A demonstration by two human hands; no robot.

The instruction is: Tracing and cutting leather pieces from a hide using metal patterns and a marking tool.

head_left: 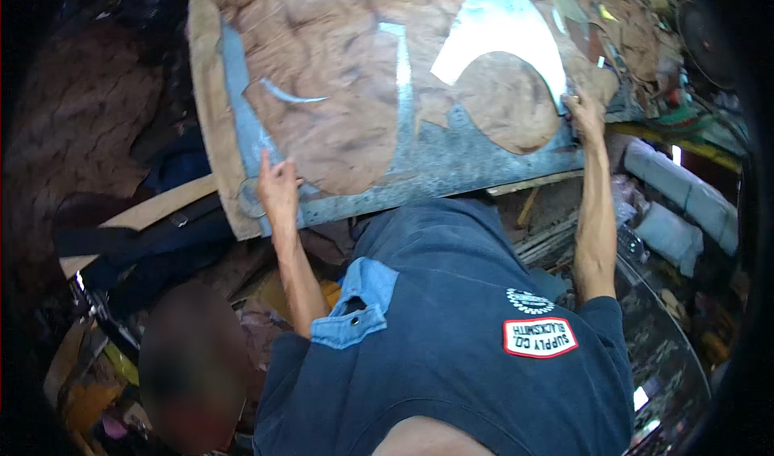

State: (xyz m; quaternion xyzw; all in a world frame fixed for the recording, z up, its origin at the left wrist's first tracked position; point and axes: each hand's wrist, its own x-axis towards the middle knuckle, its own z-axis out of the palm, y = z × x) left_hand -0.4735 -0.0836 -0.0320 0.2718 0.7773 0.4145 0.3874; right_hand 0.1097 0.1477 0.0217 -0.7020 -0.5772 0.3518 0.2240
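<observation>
Along the near side runs the blue-grey sheet (451, 166), its lower edge just beside the person's waist, brown table surface (339, 137) showing through its wide cut-outs between the hands. At left, the left hand (279, 188) lies on the sheet near the table's pale rim (205, 93), one finger straight, others bent, loose. Out right, arm extended, the right hand (588, 117) bends its fingers against the bright curved band's (508, 20) end; whether they pinch, one can't tell.
</observation>
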